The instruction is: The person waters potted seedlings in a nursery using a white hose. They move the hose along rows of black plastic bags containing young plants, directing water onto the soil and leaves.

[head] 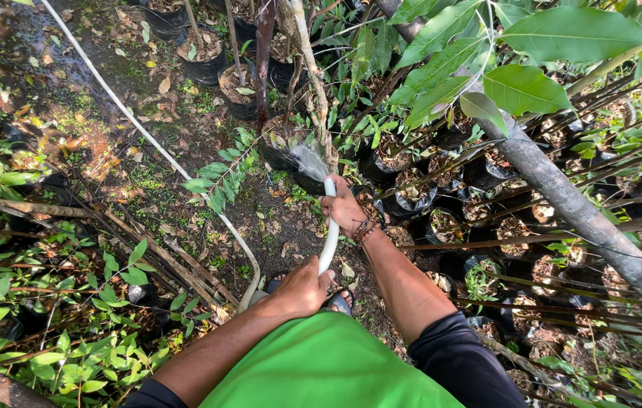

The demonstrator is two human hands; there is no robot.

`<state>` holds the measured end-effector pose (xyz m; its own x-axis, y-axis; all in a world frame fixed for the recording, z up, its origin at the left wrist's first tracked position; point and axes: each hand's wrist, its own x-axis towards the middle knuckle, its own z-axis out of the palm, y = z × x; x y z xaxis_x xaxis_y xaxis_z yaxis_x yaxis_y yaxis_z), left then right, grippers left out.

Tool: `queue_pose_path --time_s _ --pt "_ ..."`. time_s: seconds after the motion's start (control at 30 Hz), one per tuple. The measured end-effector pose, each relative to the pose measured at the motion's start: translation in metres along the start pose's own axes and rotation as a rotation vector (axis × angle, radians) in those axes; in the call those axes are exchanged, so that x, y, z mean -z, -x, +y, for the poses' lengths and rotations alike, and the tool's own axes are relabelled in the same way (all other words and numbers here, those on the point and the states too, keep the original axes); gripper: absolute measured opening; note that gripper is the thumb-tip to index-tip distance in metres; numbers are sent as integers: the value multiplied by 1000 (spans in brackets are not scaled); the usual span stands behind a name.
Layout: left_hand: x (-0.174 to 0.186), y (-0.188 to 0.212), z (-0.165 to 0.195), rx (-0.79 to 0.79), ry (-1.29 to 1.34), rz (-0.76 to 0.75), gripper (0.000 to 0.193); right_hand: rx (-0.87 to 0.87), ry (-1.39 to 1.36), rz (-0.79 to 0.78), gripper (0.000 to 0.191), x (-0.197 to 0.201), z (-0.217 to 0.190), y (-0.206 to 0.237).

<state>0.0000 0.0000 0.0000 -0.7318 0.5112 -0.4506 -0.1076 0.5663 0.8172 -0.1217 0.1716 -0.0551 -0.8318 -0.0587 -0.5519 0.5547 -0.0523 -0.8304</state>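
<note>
Water fans out in a flat spray [308, 160] from the end of a white hose [329, 227], and the way the 2 hands sit on it explains the shape of that spray. The right hand [343, 208] is wrapped around the hose right at its mouth, grip clamped tight, seemingly with a finger or thumb pressed over the opening, though the exact digit is hidden; that would account for the jet spreading wide. The left hand [302, 287] is closed around the hose lower down, near the body, where it can carry the weight and steer the bend. From there the hose loops past a sandalled foot [340, 301] and runs away as a long pale line across the damp, leaf-strewn ground [147, 121] toward the upper left.

The spray lands on a row of black nursery bags [283, 147] filled with soil, each holding a thin sapling stem. More bags [411, 198] crowd together on the right, packed edge to edge beneath a slanting grey trunk [585, 219] and broad green leaves [525, 87]. The person wears a green shirt [324, 366].
</note>
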Motion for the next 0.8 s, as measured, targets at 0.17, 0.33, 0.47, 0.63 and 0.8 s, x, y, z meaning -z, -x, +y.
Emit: queue_pose_path --time_s 0.17,0.33,0.47,0.63,0.8 --pt "6 3 3 25 8 3 37 5 12 -44 52 -3 2 -6" --pt "8 4 5 45 15 26 37 -11 42 -54 51 -4 4 -17" --pt "9 2 4 12 -33 112 38 -17 23 -41 53 -10 2 -24" --pt "16 1 -3 95 11 16 42 -3 52 27 52 -18 -1 -27" --pt "16 3 -2 99 -26 34 44 -7 159 40 50 -23 -6 -23"
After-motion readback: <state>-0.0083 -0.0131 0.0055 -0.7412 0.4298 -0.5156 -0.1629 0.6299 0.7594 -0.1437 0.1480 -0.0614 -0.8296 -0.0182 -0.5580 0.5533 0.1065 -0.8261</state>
